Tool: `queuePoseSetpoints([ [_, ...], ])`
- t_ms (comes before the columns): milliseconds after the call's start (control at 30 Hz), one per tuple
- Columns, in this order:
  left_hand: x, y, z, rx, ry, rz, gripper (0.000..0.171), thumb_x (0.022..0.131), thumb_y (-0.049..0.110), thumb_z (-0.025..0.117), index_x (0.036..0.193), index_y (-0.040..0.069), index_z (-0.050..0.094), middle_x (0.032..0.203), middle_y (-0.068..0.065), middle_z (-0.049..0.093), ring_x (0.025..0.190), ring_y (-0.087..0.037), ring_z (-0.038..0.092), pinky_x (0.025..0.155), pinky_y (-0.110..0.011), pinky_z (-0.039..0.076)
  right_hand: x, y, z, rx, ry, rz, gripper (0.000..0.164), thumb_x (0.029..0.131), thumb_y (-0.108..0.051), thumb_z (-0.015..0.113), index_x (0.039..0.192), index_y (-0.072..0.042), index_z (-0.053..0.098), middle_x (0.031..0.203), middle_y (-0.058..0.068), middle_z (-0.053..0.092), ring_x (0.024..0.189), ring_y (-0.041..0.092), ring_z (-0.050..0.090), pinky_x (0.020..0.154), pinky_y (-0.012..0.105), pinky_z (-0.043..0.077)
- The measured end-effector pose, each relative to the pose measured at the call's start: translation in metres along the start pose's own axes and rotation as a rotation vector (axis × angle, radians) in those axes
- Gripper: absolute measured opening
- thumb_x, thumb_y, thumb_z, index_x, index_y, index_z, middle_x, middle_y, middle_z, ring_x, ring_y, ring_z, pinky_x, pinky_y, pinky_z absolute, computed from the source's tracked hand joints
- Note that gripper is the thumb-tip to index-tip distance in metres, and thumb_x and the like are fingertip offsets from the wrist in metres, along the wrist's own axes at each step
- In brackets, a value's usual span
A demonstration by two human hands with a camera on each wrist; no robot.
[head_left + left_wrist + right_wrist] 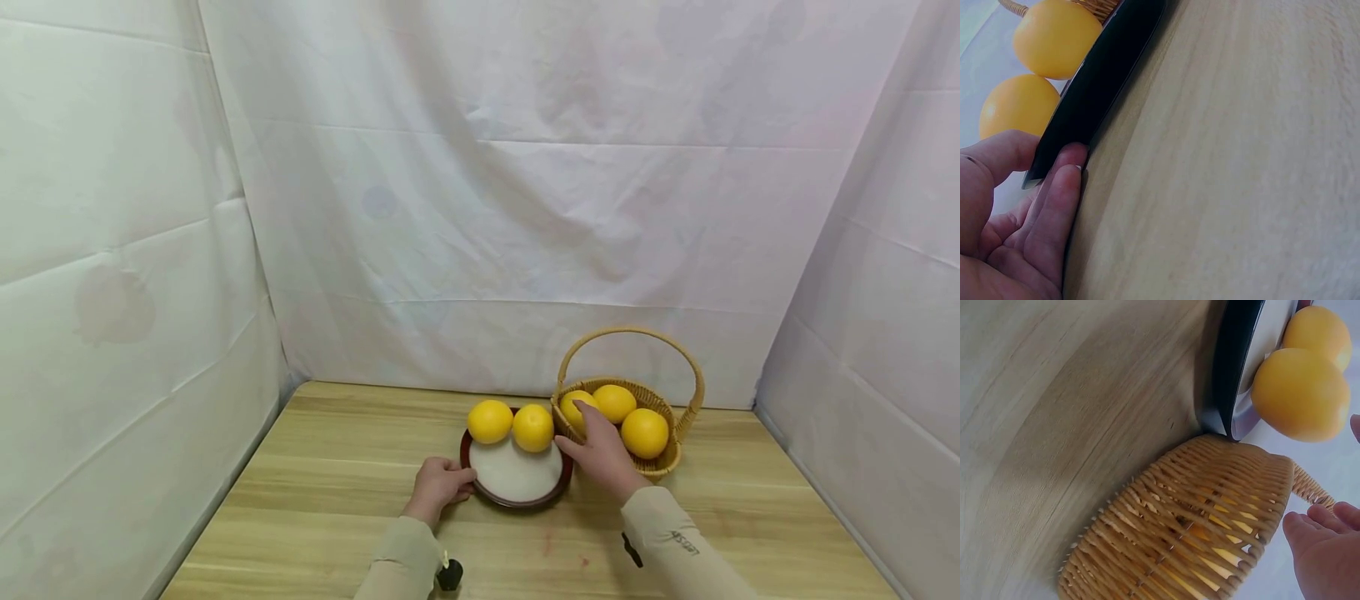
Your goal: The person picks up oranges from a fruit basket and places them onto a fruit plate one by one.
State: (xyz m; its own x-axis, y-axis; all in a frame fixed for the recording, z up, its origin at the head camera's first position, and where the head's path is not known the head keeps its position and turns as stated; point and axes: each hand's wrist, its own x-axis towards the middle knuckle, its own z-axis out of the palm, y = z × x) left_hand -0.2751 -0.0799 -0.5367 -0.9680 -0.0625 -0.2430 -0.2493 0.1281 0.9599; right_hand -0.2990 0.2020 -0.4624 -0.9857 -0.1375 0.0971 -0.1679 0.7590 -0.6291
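A round plate with a white middle and dark red rim lies on the table, two oranges sitting on its far part. My left hand pinches the plate's left rim; in the left wrist view its thumb is above the dark edge and its fingers beneath. To the right stands a wicker basket with an arched handle, holding three oranges. Over the basket's left side reaches my right hand, fingers spread above the leftmost orange. Whether the fingertips touch that orange, I cannot tell.
The basket's left side stands against or very near the plate's right rim. The basket handle arches up behind the right hand. White cloth hangs at the back and both sides of the wooden table.
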Motion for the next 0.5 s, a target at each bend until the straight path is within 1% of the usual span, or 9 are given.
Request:
queuePoseSetpoints([
  [167,0.0,0.001,0.0,0.025,-0.005,0.012,0.02,0.087,0.009,0.075,0.096,-0.007,0.069,0.079,-0.009,0.072,0.066,-0.01,0.069,0.064,-0.026,0.062,0.0,0.004,-0.002,-0.013,0.013,-0.005,0.077,0.096,-0.031,0.069,0.154,0.002,0.031,0.158,0.028,0.036,0.146,0.047,0.034,0.118,0.064,0.03],
  [367,0.001,-0.001,0.0,0.04,-0.013,0.019,0.021,0.088,0.009,0.075,0.098,-0.008,0.07,0.077,-0.008,0.072,0.065,-0.009,0.068,0.063,-0.024,0.062,-0.001,0.01,-0.003,-0.03,0.01,-0.001,0.08,0.096,-0.038,0.069,0.154,0.002,0.031,0.157,0.028,0.036,0.145,0.046,0.035,0.118,0.064,0.031],
  [500,0.001,0.0,-0.001,0.036,-0.013,0.02,0.019,0.088,0.01,0.075,0.095,-0.007,0.07,0.077,-0.008,0.072,0.064,-0.01,0.068,0.063,-0.025,0.061,-0.002,0.012,-0.004,-0.035,0.007,-0.003,0.08,0.096,-0.038,0.069,0.155,0.002,0.031,0.157,0.028,0.036,0.145,0.047,0.035,0.118,0.064,0.032],
])
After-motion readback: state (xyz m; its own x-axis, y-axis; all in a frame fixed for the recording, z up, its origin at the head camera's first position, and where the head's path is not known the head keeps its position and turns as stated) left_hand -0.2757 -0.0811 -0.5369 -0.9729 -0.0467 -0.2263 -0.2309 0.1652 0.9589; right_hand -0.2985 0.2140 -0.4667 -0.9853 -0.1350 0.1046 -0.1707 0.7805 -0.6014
